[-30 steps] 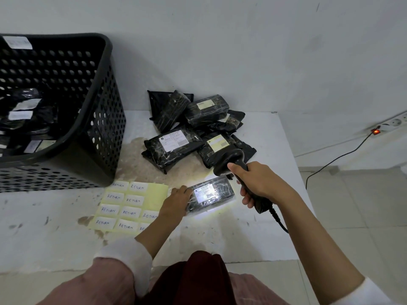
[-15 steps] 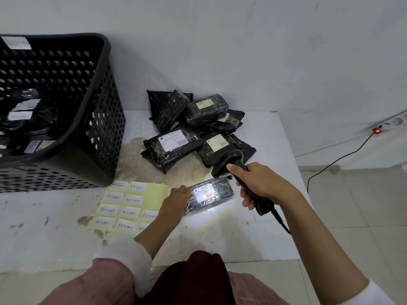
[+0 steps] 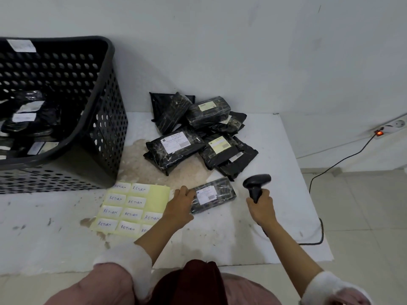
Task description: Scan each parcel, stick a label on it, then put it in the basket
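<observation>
A small black parcel with a white address label lies flat on the white table. My left hand holds its left end. To the right of the parcel, my right hand grips the handle of a black barcode scanner, head up and lowered away from the parcel, light off. A yellow sheet of white "RETURN" labels lies left of my left hand. The black perforated basket stands at the left with labelled parcels inside.
A pile of several black parcels sits behind the held parcel, against the wall. The scanner cable loops off the table's right edge toward a power strip with a red light. The table's right edge drops to a tiled floor.
My right hand has swung the scanner away from over the parcel to the right and down. The scan light on the parcel has gone out. My left hand stays on the parcel.
</observation>
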